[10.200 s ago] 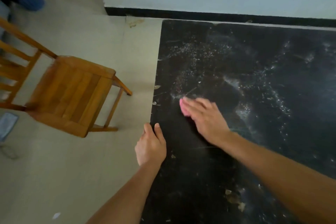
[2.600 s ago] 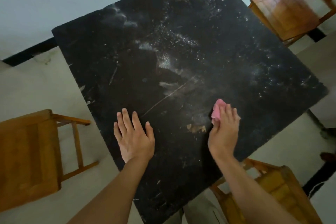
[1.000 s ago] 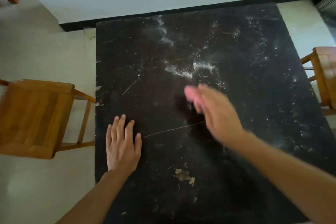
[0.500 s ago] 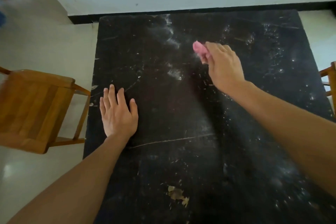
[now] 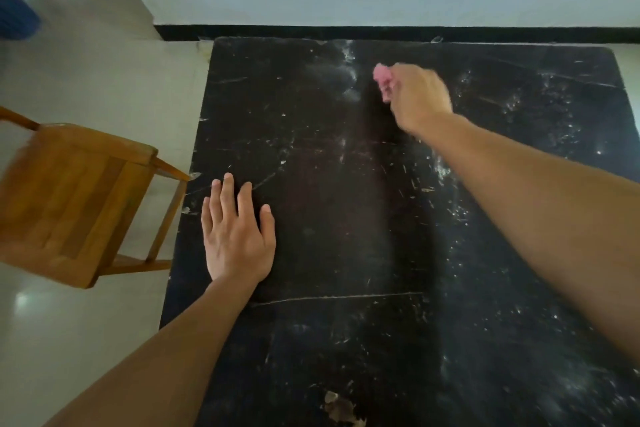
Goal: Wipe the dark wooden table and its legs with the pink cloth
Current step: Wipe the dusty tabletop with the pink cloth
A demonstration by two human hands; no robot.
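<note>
pink cloth [image 5: 380, 73] is sitting gripped in the right hand [image 5: 419, 97] near the worktop [image 5: 346, 218] far edge; left hand [image 5: 237, 236] is resting flat, released.

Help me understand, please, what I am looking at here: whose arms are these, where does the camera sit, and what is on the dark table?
There is no machine here. A person wears one wide-angle camera on the head, looking forward and down, so you see their own two bare arms from above.

The left hand lies flat, fingers straight, on the dark wooden table near its left edge. The right hand reaches toward the far edge and grips a bunched pink cloth at the tabletop.

The surface carries white dusty specks, scratches and a chipped patch at the near edge. A wooden chair stands on the pale floor to the left. The table's legs are out of sight.
</note>
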